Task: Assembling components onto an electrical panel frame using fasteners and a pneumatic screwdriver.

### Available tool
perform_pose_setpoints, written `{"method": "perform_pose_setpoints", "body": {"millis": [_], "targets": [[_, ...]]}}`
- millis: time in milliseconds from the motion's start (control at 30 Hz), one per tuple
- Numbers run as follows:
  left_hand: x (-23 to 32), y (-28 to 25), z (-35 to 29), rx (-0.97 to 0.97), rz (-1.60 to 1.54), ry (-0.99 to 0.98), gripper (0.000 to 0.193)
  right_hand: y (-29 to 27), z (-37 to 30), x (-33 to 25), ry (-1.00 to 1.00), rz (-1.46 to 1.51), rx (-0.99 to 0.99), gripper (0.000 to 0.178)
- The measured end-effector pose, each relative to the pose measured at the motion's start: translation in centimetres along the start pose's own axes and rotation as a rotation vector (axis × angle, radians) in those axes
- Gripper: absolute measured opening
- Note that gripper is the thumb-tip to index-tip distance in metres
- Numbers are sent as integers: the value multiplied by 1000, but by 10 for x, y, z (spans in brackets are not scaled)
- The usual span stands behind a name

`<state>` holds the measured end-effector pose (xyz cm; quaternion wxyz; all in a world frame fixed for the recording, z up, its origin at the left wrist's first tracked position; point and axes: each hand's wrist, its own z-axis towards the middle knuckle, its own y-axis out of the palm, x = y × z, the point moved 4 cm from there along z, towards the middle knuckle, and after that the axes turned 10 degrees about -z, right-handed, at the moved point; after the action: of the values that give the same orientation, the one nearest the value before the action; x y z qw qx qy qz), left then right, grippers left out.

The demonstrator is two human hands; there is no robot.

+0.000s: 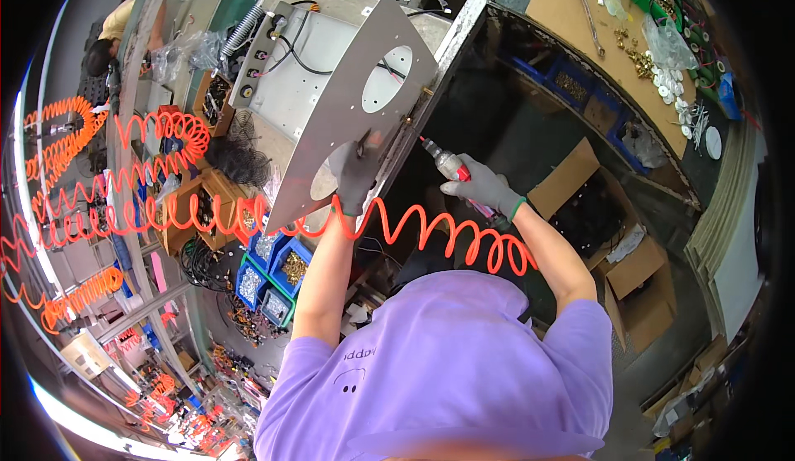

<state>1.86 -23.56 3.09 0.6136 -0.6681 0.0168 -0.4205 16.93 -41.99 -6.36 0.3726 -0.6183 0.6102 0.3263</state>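
Observation:
A flat grey metal panel (352,88) with two large round cutouts stands tilted on edge in front of me. My left hand (356,181), in a grey glove, grips the panel beside its lower cutout; some of its fingers are dark and hard to make out. To the right, my right hand (484,186), also gloved, is closed round an air screwdriver (451,167) with a silver body and a red part. The driver's tip points up and left toward the panel's edge, apart from it. A coiled orange air hose (422,227) passes across my left wrist toward my right forearm.
Behind the panel lies a metal housing (290,88) with black cables. Small blue bins (291,266) of fasteners stand at lower left. An open cardboard box (642,275) sits at right, below a bench (617,63) with a wrench and loose parts. Another person (116,34) is at far left.

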Motion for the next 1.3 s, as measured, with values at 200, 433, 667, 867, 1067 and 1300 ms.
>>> {"method": "perform_pose_setpoints", "body": {"millis": [200,433,667,867,1067,1300], "targets": [[-12,15,8,92,-51,29,11,-12,12,-2,64,-89,-13,58],[-6,15,7,251,6,233,12,-16,16,2,45,-106,-15,59],[-7,15,4,230,11,151,9,-16,18,4,19,-121,-4,58],[-2,13,6,264,-20,205,7,-18,20,0,53,90,-114,47],[-1,13,5,249,-27,167,6,-22,21,-7,163,245,-278,41],[-2,14,4,266,-57,152,6,-32,33,-2,105,-166,-142,57]]}}
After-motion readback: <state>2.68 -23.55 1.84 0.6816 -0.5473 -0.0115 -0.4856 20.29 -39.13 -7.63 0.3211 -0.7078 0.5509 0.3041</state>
